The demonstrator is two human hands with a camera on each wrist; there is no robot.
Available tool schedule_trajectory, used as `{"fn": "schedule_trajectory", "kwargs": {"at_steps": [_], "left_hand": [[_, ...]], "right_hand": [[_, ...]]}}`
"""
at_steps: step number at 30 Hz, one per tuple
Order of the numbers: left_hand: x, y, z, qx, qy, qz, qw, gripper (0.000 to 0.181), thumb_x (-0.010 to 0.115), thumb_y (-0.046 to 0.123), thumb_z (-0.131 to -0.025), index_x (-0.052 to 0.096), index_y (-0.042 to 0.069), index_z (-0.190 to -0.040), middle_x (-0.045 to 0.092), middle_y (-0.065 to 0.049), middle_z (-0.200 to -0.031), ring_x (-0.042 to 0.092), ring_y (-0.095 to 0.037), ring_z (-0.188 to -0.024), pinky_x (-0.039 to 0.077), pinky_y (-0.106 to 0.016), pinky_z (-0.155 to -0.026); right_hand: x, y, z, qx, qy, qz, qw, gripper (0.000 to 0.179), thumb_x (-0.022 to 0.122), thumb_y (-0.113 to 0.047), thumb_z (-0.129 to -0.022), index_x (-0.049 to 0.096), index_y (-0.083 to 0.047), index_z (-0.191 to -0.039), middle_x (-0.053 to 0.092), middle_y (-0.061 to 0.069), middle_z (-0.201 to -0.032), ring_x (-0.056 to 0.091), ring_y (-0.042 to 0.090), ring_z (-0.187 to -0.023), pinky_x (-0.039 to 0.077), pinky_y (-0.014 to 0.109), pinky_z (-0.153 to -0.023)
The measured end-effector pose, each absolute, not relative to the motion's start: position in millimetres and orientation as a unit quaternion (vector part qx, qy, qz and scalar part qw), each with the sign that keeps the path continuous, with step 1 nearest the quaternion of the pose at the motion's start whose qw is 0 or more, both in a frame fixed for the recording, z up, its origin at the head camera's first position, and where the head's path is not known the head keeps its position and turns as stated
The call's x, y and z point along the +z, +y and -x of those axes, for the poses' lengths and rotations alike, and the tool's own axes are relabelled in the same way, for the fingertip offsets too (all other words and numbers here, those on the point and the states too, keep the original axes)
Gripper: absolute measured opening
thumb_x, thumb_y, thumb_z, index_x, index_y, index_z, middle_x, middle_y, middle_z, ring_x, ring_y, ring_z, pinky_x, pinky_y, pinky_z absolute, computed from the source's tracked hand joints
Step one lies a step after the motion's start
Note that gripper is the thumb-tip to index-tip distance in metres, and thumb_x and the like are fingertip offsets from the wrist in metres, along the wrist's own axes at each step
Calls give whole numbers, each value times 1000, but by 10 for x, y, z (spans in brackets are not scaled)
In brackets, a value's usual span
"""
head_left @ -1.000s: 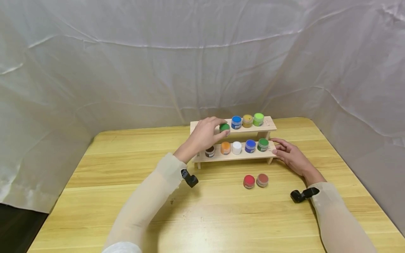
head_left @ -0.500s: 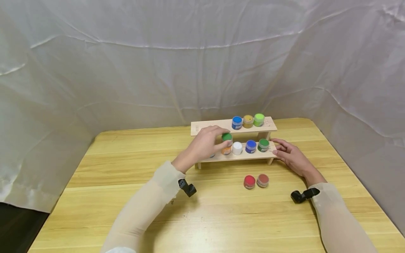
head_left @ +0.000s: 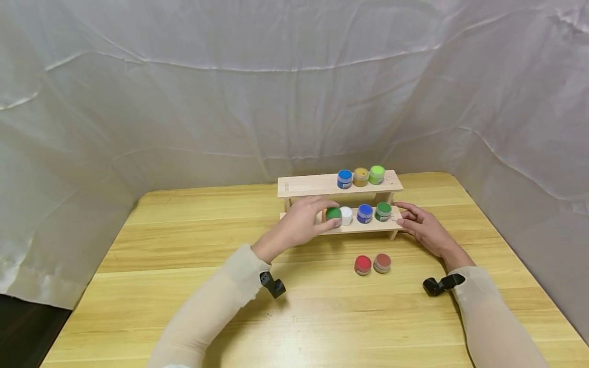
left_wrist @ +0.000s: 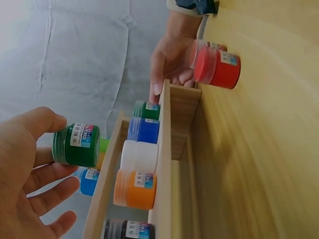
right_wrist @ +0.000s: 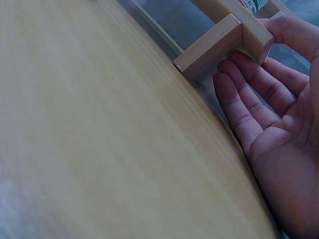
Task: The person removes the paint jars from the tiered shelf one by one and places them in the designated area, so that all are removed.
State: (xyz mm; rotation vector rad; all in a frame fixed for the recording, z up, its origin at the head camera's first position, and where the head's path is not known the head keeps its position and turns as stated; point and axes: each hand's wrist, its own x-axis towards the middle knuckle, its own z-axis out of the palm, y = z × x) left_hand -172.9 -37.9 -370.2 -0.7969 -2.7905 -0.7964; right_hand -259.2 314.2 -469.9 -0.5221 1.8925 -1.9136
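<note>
The green jar (left_wrist: 83, 144) was in my left fingers (left_wrist: 55, 195), pinched by thumb and forefinger, the rest loose. Its axis ran nearly upright, lid (head_left: 333, 213) upward. Lower and just right of those fingers stood a white jar (head_left: 347, 216) on the wooden rack (head_left: 313, 184); well to their right, farther from the green jar, my right fingers (right_wrist: 237, 107) held the rack's end.

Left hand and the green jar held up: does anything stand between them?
Nothing visible does: the left hand grips the green jar directly. The orange jar and white jar stand on the lower shelf, not between them.
</note>
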Motion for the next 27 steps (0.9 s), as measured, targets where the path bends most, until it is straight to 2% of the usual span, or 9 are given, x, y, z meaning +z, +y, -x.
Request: {"fn": "schedule_trajectory", "kwargs": {"at_steps": [6,12,21,27], "left_hand": [[-3794,-352,1678,-280,-920,268,58,42,65,40,-94,65,11,-125,65,0,-113,61,-15,-99,49,-29,-88],[-3869,-320,1619,-276,-919,276,58,41,64,40,-94,66,12,-125,65,3,-110,58,-14,-99,48,-30,-87],[-3953,-251,1531,-215,-925,305,74,39,63,39,-95,66,12,-123,66,2,-111,58,-15,-107,42,-34,-101],[-4032,-214,1495,-166,-922,334,105,34,63,37,-95,67,11,-116,65,4,-107,57,-13,-105,40,-32,-102]], "right_hand": [[-4699,3143,2592,-688,671,191,201,59,56,-5,-99,26,7,-148,56,6,-106,60,9,-97,53,23,-82],[-4691,3141,2589,-686,673,191,198,58,56,-6,-99,28,5,-149,55,6,-106,58,9,-97,52,21,-82],[-4693,3138,2588,-685,675,193,198,58,55,-5,-100,27,5,-149,56,7,-107,59,9,-98,52,22,-83],[-4691,3140,2586,-685,674,195,197,57,55,-5,-99,28,5,-149,56,6,-106,60,9,-97,52,22,-82]]}}
